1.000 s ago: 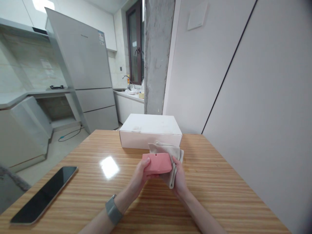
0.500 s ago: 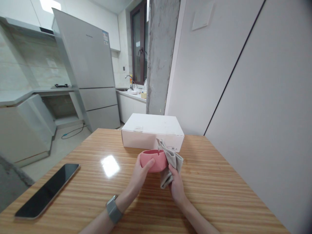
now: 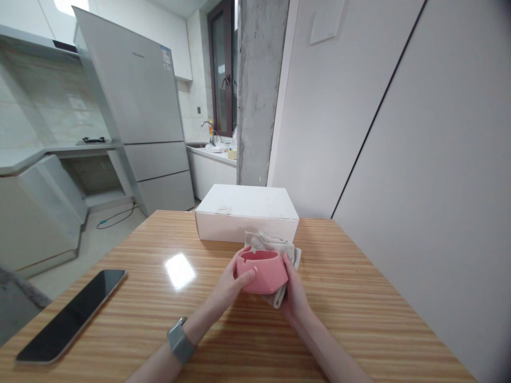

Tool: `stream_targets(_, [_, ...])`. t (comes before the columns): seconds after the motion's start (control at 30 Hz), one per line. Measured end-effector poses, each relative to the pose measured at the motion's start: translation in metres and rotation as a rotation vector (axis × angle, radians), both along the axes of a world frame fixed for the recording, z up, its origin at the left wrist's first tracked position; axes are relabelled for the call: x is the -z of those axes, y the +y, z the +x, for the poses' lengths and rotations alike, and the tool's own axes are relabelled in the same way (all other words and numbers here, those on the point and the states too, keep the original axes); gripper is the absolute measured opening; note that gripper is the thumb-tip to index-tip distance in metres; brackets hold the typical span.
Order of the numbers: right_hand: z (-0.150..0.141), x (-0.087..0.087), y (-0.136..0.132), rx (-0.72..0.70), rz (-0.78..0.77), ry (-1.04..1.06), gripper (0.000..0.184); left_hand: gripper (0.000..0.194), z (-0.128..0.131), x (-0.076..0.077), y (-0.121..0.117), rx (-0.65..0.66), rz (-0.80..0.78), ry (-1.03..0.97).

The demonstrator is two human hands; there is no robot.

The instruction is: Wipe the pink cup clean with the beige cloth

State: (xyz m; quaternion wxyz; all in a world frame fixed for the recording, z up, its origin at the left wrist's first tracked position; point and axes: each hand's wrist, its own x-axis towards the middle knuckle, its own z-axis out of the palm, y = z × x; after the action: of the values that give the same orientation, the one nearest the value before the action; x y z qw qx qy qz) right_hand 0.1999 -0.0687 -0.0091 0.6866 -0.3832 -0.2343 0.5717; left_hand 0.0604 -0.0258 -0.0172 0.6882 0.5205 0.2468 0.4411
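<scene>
My left hand (image 3: 227, 284) grips a pink faceted ceramic bowl (image 3: 261, 276) on its near left side, with the thumb across the outer wall. The bowl's hollow faces up and towards me. My right hand (image 3: 294, 298) presses a beige cloth (image 3: 275, 240) against the bowl's right side and underside. The cloth bunches behind and below the bowl, partly hidden by it. Both hands hold these things just above the wooden table. A grey smartwatch (image 3: 180, 340) sits on my left wrist.
A white cardboard box (image 3: 247, 213) stands at the far end of the striped wooden table (image 3: 351, 303), just beyond the cloth. A black-screened tablet or large phone (image 3: 71, 316) lies at the left. A refrigerator (image 3: 136, 106), kitchen counter and concrete pillar (image 3: 257, 90) stand beyond the table.
The bowl has rotated in my hands, so its hollow now shows upward and towards me. The cloth has shifted from the bowl's right side to behind and under it.
</scene>
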Motion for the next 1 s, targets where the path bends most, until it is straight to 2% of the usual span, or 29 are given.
stream_targets(0.1, [-0.003,0.001,0.000,-0.018,0.031,-0.033,0.055,0.066,0.000,0.004,0.005,-0.058,0.004,0.033])
stream_targets(0.2, [-0.006,0.002,0.001,-0.002,0.077,0.003,0.052,0.060,0.001,0.006,0.009,-0.145,-0.025,0.037])
stream_targets(0.27, [-0.007,0.005,0.000,0.077,0.112,-0.008,0.048,0.057,0.002,0.007,0.010,-0.201,-0.038,0.031])
stream_targets(0.4, [-0.011,0.017,-0.002,0.257,0.164,-0.166,0.040,0.060,0.004,0.007,0.009,-0.303,-0.069,0.049])
stream_targets(0.47, [-0.012,0.023,0.000,0.278,0.147,-0.184,0.040,0.057,0.004,0.007,0.011,-0.279,-0.111,0.011])
stream_targets(0.57, [-0.008,0.026,0.005,0.302,0.068,-0.043,0.042,0.052,0.003,0.005,0.014,-0.102,-0.220,-0.108])
stream_targets(0.67, [0.000,0.020,0.008,0.247,0.021,0.145,0.041,0.051,0.002,0.001,0.014,0.007,-0.242,-0.130])
stream_targets(0.77, [0.008,0.012,0.008,0.140,0.036,0.272,0.035,0.060,0.003,-0.001,0.010,-0.054,-0.122,-0.072])
stream_targets(0.83, [0.011,0.008,0.007,0.056,0.058,0.317,0.033,0.068,0.003,0.001,0.007,-0.057,-0.070,-0.050])
stream_targets(1.0, [0.007,0.004,0.004,-0.106,0.077,0.300,0.043,0.081,0.003,0.015,0.007,0.062,-0.082,-0.130])
